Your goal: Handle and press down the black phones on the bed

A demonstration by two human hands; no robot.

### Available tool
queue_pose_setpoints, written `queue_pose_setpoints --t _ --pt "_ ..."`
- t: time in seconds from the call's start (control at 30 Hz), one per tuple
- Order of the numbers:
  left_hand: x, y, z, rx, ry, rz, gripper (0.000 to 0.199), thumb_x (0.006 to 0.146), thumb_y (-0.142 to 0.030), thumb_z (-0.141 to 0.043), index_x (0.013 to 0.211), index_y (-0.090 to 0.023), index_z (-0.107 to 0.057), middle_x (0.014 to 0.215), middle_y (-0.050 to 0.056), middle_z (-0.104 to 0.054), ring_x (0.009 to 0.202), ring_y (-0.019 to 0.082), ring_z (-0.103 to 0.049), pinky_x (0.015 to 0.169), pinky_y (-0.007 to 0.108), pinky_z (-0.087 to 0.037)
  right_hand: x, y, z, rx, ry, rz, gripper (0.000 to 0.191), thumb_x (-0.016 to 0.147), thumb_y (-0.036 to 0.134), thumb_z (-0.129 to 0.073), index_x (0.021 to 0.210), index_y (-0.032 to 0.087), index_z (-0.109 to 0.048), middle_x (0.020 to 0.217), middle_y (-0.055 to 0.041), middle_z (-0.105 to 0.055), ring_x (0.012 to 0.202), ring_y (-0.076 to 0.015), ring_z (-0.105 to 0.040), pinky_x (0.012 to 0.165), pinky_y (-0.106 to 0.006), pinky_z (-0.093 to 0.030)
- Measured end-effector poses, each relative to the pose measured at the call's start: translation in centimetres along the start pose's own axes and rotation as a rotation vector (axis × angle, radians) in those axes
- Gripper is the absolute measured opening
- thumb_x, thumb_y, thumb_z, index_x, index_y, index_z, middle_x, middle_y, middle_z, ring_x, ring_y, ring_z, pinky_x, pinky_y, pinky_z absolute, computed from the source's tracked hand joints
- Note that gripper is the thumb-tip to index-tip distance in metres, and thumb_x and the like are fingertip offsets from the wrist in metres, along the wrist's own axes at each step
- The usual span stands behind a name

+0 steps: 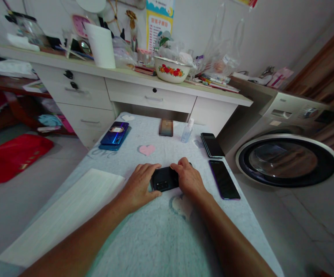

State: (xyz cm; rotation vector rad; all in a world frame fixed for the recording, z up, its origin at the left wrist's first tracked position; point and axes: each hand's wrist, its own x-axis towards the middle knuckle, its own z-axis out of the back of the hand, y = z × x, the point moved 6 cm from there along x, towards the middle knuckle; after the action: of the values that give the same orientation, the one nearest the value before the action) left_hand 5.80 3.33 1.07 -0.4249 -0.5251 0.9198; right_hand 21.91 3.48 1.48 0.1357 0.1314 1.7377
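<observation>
A black phone (165, 178) lies sideways near the middle of the cloth-covered table (143, 234), its camera block facing up at the left end. My left hand (140, 185) grips its left end, with the thumb at the near edge and the fingers at the far edge. At the other end, my right hand (187, 177) holds the phone, its fingers bent over the far corner. The right thumb's exact contact is hard to make out.
Blue phones (115, 134) lie stacked at the back left. A spray bottle (187, 131) and a small pixelated item (166, 127) are at the back. Dark phones (224, 179) (212, 145) line the right edge. A pale board (65, 211) lies left.
</observation>
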Motion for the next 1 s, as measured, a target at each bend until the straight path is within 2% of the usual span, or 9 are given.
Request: queue_pose_setpoints --t 0.2,0.63,0.83,1.0 --pt "0.1 -0.5 0.2 0.017 -0.019 -0.059 0.061 0.062 -0.02 -0.072 0.118 -0.022 -0.047 0.116 0.006 -0.055 0.106 0.026 -0.046 0.092 0.041 -0.04 -0.1 0.1 0.4 -0.001 -0.005 0.0 0.034 0.094 0.023 -0.037 0.119 0.035 -0.056 0.111 -0.0028 -0.051 0.081 -0.0165 -0.05 0.064 -0.025 -0.032" --pt "0.1 -0.6 0.4 -0.015 -0.015 -0.044 0.058 0.063 -0.019 -0.071 0.116 -0.023 -0.048 0.114 0.005 -0.055 0.106 0.026 -0.045 0.091 0.04 -0.041 -0.4 -4.2 1.4 -0.061 -0.055 -0.238 0.033 0.095 0.021 -0.034 0.116 0.029 -0.058 0.11 -0.0054 -0.051 0.08 -0.0152 -0.055 0.066 -0.026 -0.033" --pt "0.0 -0.6 0.5 -0.023 -0.034 -0.073 0.059 0.064 -0.019 -0.071 0.118 -0.024 -0.047 0.116 0.005 -0.054 0.107 0.027 -0.045 0.092 0.042 -0.041 -0.6 -3.9 1.4 -0.071 -0.05 -0.252 0.037 0.094 0.016 -0.032 0.116 0.028 -0.058 0.112 -0.0066 -0.052 0.08 -0.0167 -0.054 0.065 -0.027 -0.034" --pt "-0.1 -0.7 0.5 -0.005 -0.048 -0.078 0.06 0.063 -0.019 -0.071 0.118 -0.024 -0.048 0.116 0.005 -0.054 0.107 0.027 -0.045 0.092 0.042 -0.041 -0.4 -2.6 1.0 -0.037 -0.027 -0.198 0.036 0.093 0.018 -0.033 0.118 0.03 -0.057 0.115 -0.0063 -0.051 0.083 -0.0182 -0.053 0.066 -0.027 -0.034"
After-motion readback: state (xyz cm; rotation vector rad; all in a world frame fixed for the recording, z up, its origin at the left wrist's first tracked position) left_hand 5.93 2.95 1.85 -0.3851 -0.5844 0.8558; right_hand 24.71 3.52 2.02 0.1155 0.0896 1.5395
